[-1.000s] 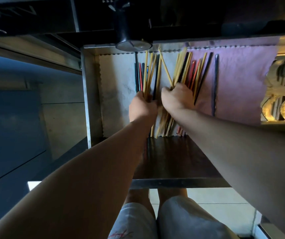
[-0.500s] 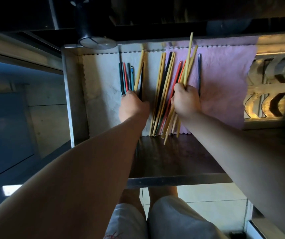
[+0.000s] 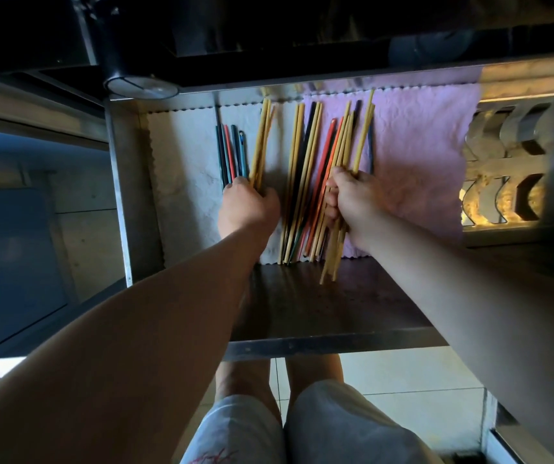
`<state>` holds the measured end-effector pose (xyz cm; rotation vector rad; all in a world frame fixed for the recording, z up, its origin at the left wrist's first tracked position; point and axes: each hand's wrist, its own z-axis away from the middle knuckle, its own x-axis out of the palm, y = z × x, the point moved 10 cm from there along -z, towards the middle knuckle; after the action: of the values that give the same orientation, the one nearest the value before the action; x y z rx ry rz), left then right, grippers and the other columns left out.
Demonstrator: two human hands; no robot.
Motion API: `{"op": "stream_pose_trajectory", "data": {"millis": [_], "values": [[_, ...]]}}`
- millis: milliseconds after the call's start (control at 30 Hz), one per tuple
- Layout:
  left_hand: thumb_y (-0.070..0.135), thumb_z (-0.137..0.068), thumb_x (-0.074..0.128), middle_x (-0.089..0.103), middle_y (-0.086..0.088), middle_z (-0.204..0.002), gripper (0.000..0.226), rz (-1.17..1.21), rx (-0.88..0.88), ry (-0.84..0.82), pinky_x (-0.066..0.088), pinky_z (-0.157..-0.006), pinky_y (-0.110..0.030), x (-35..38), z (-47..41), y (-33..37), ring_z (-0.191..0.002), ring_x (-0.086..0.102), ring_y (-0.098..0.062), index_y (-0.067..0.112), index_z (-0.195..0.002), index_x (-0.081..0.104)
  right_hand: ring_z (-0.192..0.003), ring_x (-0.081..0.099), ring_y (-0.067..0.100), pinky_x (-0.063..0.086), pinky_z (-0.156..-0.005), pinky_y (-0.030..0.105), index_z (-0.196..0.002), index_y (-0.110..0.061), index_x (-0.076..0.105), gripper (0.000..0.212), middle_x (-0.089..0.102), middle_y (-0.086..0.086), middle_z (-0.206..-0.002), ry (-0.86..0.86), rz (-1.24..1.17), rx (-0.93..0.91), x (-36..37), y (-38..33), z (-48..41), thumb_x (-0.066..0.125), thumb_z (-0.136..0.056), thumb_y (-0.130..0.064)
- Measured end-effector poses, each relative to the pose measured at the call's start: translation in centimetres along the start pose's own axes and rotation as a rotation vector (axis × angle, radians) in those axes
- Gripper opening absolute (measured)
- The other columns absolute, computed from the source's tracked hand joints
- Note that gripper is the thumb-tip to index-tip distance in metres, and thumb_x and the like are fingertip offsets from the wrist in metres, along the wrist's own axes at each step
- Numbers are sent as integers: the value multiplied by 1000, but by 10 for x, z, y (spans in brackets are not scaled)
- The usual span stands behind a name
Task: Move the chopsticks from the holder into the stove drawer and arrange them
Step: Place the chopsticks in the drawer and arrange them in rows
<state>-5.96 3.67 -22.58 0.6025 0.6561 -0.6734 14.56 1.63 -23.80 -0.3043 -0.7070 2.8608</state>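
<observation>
Left hand now gripping yellow chopsticks

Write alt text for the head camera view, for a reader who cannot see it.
Two bare hands sort chopsticks in an open metal drawer: the left hand grips a yellow bundle beside a few dark and red ones, the right hand holds more yellow ones. A loose mixed pile lies between them, on a white cloth and a pink cloth.

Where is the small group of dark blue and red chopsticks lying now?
In the head view, the dark blue and red chopsticks lie on the white cloth at the drawer's left, just left of the yellow chopsticks under the left hand.
</observation>
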Motion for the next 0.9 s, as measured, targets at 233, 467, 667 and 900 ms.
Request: {"op": "stream_pose_trajectory", "data": {"millis": [233, 467, 667, 900], "values": [[20, -98, 41, 54, -1, -77, 16, 107, 32, -65, 38, -52, -27, 16, 13, 14, -63, 53, -16, 10, -97, 53, -29, 32, 2, 24, -30, 13, -82, -17, 60, 20, 41, -5, -56, 8, 48, 122, -11, 17, -11, 55, -95, -31], [30, -87, 72, 68, -4, -91, 29, 238, -119, -123, 44, -55, -23, 39, 0, 14, -77, 65, -20, 11, -108, 67, -36, 38, 6, 26, -28, 13, -80, -18, 59, 16, 44, -4, -60, 39, 32, 126, -23, 18, -15, 56, -93, -26], [29, -89, 71, 65, -5, -87, 31, 213, -153, -164, 39, -46, -23, 43, -1, 16, -70, 61, -19, 7, -109, 65, -52, 41, 12, 28, -27, 14, -94, -15, 62, 12, 49, -1, -73, 38, 23, 142, -29, 23, -21, 58, -91, -26], [28, -92, 65, 53, 2, -62, 16, 281, -121, -191, 36, -48, -21, 36, 4, 17, -51, 50, -13, 11, -92, 67, -46, 42, 11, 30, -34, 13, -79, -17, 59, 11, 48, -2, -63, 203, 33, 112, -51, 18, -26, 65, -85, -24]]}}
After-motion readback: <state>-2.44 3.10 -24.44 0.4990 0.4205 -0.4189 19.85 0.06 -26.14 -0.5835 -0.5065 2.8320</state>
